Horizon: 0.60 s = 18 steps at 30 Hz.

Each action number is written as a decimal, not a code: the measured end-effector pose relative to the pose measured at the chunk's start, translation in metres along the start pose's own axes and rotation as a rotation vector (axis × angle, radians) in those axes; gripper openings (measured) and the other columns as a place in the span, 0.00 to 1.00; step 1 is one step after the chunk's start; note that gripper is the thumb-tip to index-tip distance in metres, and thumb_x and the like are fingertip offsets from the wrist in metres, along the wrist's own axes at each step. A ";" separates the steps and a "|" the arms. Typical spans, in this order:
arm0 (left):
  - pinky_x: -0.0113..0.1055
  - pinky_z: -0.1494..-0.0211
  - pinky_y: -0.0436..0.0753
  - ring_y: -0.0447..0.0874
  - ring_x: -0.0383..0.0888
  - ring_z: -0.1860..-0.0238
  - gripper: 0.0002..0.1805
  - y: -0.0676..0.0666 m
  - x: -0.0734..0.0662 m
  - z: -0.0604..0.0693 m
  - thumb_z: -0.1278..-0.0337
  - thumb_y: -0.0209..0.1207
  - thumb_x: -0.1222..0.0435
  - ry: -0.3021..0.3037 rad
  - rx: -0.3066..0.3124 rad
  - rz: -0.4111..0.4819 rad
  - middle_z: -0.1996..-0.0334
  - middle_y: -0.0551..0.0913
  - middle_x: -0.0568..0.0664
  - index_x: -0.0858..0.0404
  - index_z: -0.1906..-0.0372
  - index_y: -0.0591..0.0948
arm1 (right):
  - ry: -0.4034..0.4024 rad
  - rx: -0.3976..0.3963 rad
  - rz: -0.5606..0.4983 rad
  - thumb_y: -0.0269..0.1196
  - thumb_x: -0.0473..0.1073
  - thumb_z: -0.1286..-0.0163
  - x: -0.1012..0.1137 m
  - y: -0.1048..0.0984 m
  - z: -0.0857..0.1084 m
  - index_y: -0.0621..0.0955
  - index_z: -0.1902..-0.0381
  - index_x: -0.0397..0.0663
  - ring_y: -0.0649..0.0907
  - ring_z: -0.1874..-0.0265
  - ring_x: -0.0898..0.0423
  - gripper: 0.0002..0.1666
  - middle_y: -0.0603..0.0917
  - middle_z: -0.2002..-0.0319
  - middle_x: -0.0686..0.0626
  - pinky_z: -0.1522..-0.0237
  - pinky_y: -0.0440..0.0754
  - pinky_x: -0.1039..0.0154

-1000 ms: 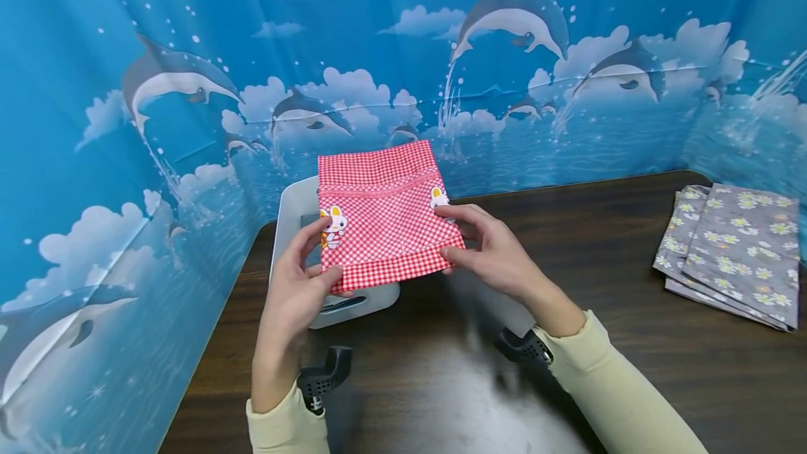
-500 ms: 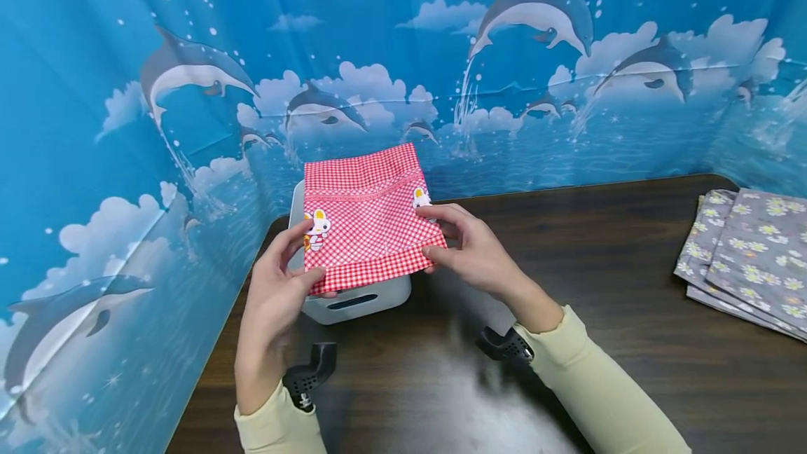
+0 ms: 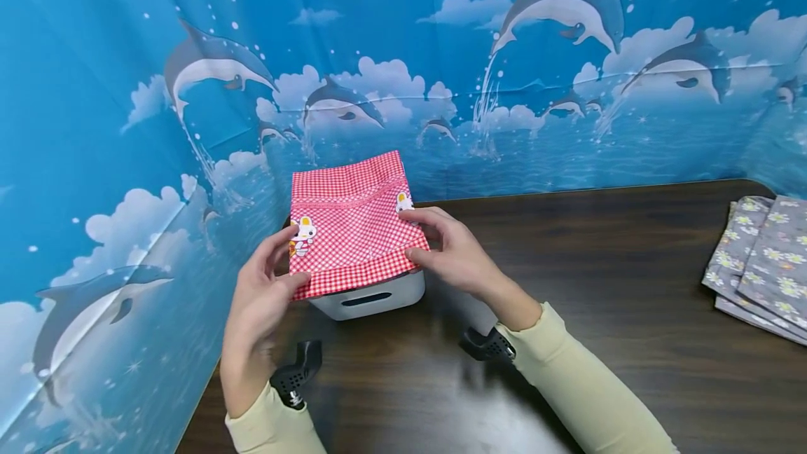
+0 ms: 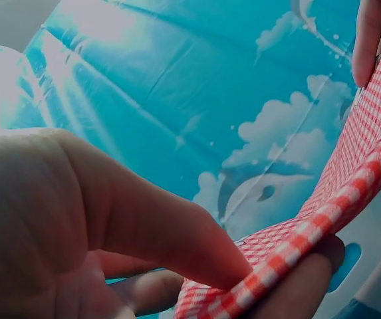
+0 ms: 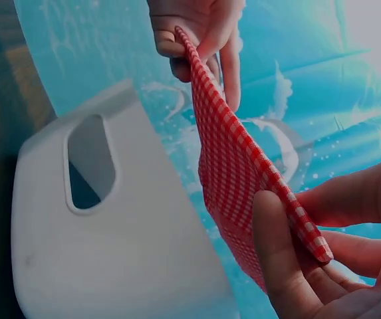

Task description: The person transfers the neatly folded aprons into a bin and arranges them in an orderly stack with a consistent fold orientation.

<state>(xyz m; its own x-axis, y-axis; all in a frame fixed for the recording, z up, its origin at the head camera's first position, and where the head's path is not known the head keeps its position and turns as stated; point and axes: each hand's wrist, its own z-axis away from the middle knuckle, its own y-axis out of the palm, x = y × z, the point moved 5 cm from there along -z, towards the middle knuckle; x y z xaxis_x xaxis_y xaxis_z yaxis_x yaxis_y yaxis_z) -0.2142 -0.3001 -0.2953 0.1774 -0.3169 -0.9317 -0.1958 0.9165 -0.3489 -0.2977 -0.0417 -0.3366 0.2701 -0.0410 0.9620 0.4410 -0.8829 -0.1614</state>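
A folded red-and-white checked cloth (image 3: 353, 230) with rabbit figures near its side edges is held up between both hands. My left hand (image 3: 260, 293) pinches its near left corner, thumb on top and fingers beneath, as the left wrist view shows at the cloth's edge (image 4: 310, 232). The near right corner is pinched by my right hand (image 3: 457, 258), and in the right wrist view the cloth (image 5: 233, 159) slants between the two hands. Below the cloth stands a pale grey plastic bin (image 3: 378, 300) with a slot handle; the cloth hides most of its opening.
A stack of folded grey daisy-print cloths (image 3: 763, 261) lies at the right on the dark wooden table (image 3: 567, 265). A blue dolphin-print curtain (image 3: 378, 33) hangs along the back and left sides.
The head view has turned to the right. Both hands and the checked cloth have shifted left, so the cloth now covers more of the bin from above. The hold is unchanged.
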 end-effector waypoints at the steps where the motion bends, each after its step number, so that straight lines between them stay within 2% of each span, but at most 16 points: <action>1: 0.26 0.57 0.84 0.81 0.35 0.47 0.44 -0.001 0.001 -0.001 0.29 0.55 0.79 -0.006 -0.009 -0.001 0.19 0.69 0.53 0.50 0.14 0.61 | -0.004 0.005 -0.004 0.68 0.32 0.26 0.000 0.001 0.000 0.75 0.24 0.44 0.82 0.30 0.42 0.34 0.75 0.27 0.43 0.47 0.89 0.60; 6: 0.25 0.57 0.84 0.80 0.41 0.44 0.45 -0.005 0.004 -0.003 0.30 0.55 0.80 -0.009 -0.053 -0.037 0.18 0.68 0.55 0.51 0.13 0.58 | -0.018 0.045 -0.060 0.68 0.29 0.27 -0.001 0.010 -0.003 0.74 0.22 0.42 0.79 0.30 0.39 0.37 0.72 0.25 0.41 0.45 0.90 0.56; 9: 0.24 0.57 0.83 0.80 0.41 0.44 0.45 -0.008 0.005 -0.004 0.29 0.54 0.80 -0.009 -0.075 -0.048 0.18 0.69 0.55 0.51 0.13 0.58 | -0.022 0.071 -0.087 0.68 0.28 0.30 -0.002 0.015 -0.005 0.72 0.21 0.42 0.79 0.30 0.38 0.40 0.71 0.25 0.40 0.45 0.90 0.55; 18: 0.25 0.60 0.84 0.82 0.29 0.51 0.45 -0.014 0.007 -0.003 0.27 0.53 0.80 -0.021 -0.108 -0.015 0.17 0.67 0.52 0.49 0.13 0.57 | -0.029 0.126 -0.179 0.65 0.22 0.29 -0.007 0.025 -0.006 0.68 0.19 0.40 0.79 0.31 0.37 0.43 0.67 0.23 0.37 0.46 0.90 0.56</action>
<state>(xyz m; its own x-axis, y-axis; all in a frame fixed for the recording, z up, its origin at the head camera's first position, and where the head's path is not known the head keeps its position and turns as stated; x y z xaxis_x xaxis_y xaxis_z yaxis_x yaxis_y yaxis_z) -0.2133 -0.3160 -0.2977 0.2006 -0.3239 -0.9246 -0.2959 0.8796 -0.3724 -0.2934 -0.0659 -0.3458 0.2012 0.1263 0.9714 0.5872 -0.8093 -0.0164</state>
